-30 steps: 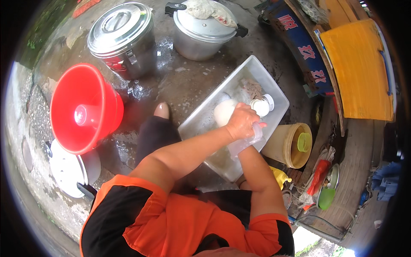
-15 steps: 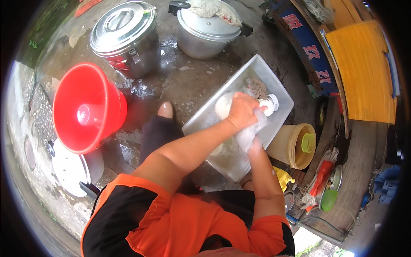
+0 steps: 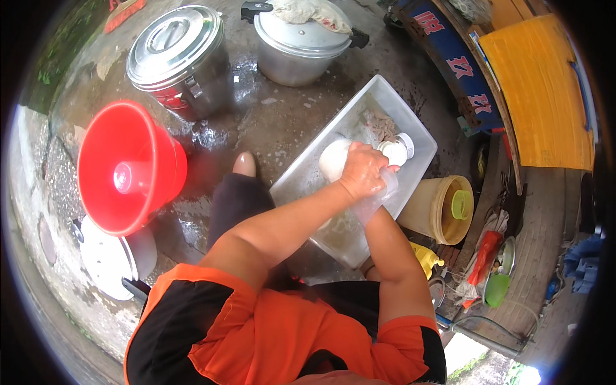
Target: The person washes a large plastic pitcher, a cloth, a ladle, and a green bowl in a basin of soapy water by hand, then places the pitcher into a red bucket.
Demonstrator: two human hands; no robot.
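My left hand is closed round a whitish, translucent plastic piece, held over the tub. My right hand reaches up into or behind this piece; its fingers are hidden and only the wrist and forearm show. Below both hands lies a translucent plastic tub, set slantwise. In it, a rounded white container rests just left of my left hand. Beyond the fingers sit a white round ribbed-edged piece and a greyish crumpled rag.
At the left stand a red bucket and a white lidded pot. A lidded steel pot and a pressure cooker topped with a cloth are farther off. A beige bucket and yellow bottle flank the tub's right side.
The translucent piece has turned and slid a little farther up between my hands. Both hands have shifted slightly left, and the whole view has tilted a little.
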